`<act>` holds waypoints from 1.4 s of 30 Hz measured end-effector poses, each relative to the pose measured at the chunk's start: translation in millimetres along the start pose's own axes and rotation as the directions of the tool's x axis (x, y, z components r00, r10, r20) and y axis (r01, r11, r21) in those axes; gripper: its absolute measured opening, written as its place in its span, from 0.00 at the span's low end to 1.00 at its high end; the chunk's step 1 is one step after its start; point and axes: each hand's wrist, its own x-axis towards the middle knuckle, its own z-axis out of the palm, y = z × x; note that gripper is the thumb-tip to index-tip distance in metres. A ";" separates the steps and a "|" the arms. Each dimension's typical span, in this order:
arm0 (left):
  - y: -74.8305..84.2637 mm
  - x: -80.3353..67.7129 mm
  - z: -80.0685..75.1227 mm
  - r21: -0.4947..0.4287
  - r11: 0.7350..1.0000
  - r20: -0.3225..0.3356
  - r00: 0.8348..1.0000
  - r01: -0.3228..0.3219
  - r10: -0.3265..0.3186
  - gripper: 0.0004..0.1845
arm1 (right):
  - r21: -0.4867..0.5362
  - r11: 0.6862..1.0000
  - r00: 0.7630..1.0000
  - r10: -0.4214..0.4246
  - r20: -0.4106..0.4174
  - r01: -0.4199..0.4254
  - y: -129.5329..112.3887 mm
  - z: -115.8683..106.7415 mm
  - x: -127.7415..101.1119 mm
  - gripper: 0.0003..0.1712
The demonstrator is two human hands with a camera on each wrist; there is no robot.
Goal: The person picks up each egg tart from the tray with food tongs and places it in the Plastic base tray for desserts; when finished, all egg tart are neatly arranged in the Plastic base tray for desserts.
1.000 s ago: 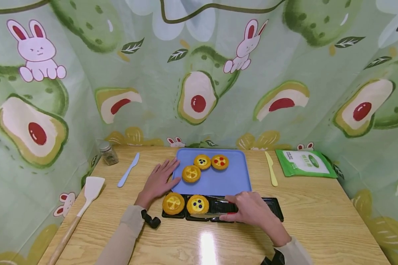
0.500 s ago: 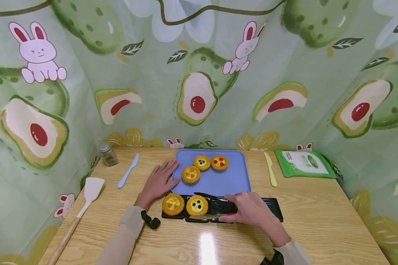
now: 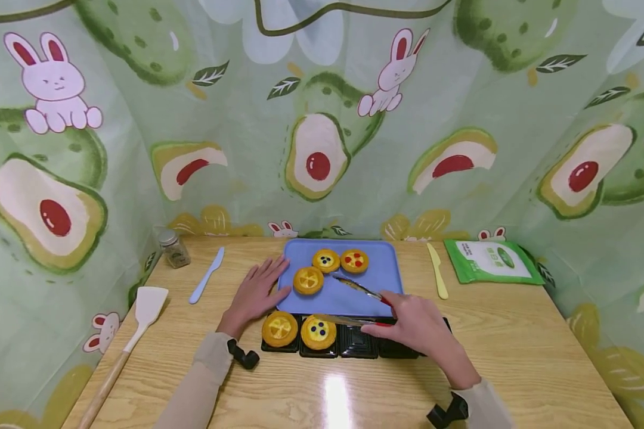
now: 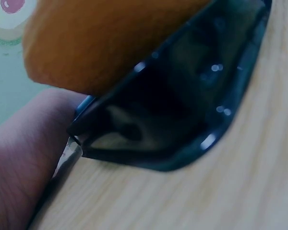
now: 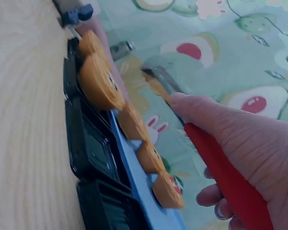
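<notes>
My right hand holds tongs by their red handles. Their arms are spread with nothing between the tips, one over the blue tray, the other close over the black container. In that container's two leftmost compartments sit a tart with yellow wedges and a tart with blue dots. On the tray lie another wedge-topped tart, a smaller blue-dotted tart and a red-topped tart. My left hand rests flat with straight fingers at the tray's left edge.
A light blue knife and a glass jar are at the left, with a white spatula nearer me. To the tray's right lie a yellow knife and a green-and-white packet. A printed curtain surrounds the table.
My right hand has raised the tongs off the blue-dotted tart in the container and swung them up toward the tray, their arms wider apart. That tart stays put; my left hand remains still.
</notes>
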 end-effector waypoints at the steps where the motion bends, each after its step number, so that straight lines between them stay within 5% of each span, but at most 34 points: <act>1: -0.2 0.1 -0.5 -0.002 1.000 0.002 1.000 0.003 -0.003 0.40 | 0.002 1.000 1.000 0.019 -0.018 -0.019 2.8 -0.7 1.0 0.37; 9: -1.2 -2.1 -2.0 -0.001 1.000 -0.007 1.000 -0.002 0.002 0.41 | -0.032 0.992 0.989 0.122 -0.086 -0.126 24.8 0.2 6.5 0.41; 21: -0.9 -1.7 -2.9 0.007 1.000 0.009 1.000 0.005 -0.005 0.41 | -0.088 0.966 0.970 0.242 -0.017 -0.242 54.3 13.4 28.7 0.52; 29: -0.6 -1.2 -0.7 0.007 1.000 0.017 1.000 0.008 -0.008 0.41 | -0.088 0.960 0.959 0.272 0.077 -0.265 56.0 22.0 41.7 0.50; 42: 0.1 0.1 -3.1 0.001 1.000 0.027 1.000 0.014 -0.014 0.41 | -0.154 0.944 0.950 0.305 0.070 -0.292 48.5 34.8 55.0 0.47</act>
